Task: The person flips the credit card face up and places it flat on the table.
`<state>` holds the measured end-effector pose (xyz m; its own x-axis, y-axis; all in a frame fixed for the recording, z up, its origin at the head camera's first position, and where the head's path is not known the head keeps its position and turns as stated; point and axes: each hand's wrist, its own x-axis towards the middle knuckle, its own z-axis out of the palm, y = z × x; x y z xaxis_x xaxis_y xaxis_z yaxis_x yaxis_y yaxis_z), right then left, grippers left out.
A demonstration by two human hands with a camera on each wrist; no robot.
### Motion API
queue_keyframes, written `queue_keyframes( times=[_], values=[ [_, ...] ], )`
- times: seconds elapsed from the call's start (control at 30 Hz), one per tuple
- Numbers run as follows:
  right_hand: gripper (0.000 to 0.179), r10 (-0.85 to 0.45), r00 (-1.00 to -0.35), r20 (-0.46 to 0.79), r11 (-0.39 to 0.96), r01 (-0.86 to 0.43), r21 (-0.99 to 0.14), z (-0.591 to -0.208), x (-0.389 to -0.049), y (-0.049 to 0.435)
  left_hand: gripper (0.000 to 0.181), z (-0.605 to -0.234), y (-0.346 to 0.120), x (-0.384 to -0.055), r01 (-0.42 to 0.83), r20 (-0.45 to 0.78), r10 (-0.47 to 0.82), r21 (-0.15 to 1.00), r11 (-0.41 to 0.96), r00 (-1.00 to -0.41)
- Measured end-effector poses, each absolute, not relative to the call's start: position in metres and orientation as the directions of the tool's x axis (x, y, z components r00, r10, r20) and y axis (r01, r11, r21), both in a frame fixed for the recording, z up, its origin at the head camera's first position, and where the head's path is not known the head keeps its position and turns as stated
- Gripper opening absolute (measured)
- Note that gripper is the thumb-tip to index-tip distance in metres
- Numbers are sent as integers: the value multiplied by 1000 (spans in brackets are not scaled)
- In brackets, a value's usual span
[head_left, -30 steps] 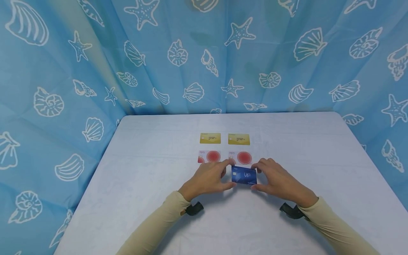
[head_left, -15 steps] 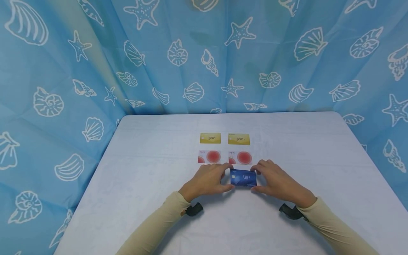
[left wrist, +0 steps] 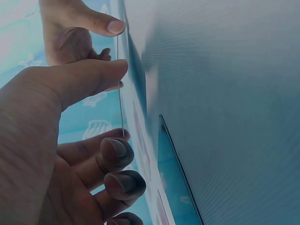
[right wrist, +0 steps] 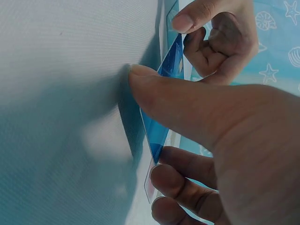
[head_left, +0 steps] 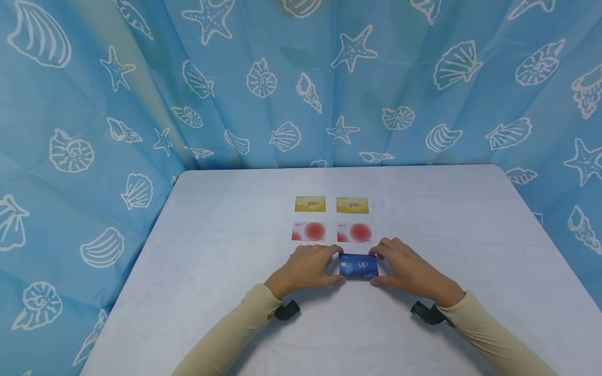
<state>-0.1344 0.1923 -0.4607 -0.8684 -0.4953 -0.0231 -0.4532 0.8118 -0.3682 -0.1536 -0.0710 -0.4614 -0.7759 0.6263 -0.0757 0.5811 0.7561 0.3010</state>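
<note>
A blue card lettered VIP (head_left: 358, 267) is held level by both hands, close over the white table. My left hand (head_left: 305, 267) pinches its left end between thumb and forefinger. My right hand (head_left: 410, 269) pinches the right end in the same way. In the left wrist view the held card is a thin, edge-on line. Its blue face shows in the right wrist view, with a shadow beside it. Under my left hand lies a flat, blue, dark-edged piece (left wrist: 174, 180), hidden in the head view.
Beyond the hands, two white-and-red cards (head_left: 308, 231) lie side by side. Two gold cards (head_left: 310, 204) form a row behind them. The white tabletop (head_left: 226, 224) runs back to a blue curtain (head_left: 282, 62) with white shells and starfish.
Both hands have brought the blue card slightly nearer to the body and a touch left, and it has straightened from its earlier tilt. The other cards have not moved.
</note>
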Motion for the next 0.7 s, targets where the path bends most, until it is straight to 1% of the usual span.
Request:
queue_keyframes(
  times=[0.27, 0.7],
  values=[
    [57, -501, -865, -26, 806, -456, -377, -462, -135, 192, 61, -462, -70, -153, 582, -91, 625, 284, 762, -775],
    [59, -491, -870, -43, 813, -441, -380, -465, -136, 191, 62, -466, -70, -152, 586, -108, 628, 270, 764, -770]
  ],
)
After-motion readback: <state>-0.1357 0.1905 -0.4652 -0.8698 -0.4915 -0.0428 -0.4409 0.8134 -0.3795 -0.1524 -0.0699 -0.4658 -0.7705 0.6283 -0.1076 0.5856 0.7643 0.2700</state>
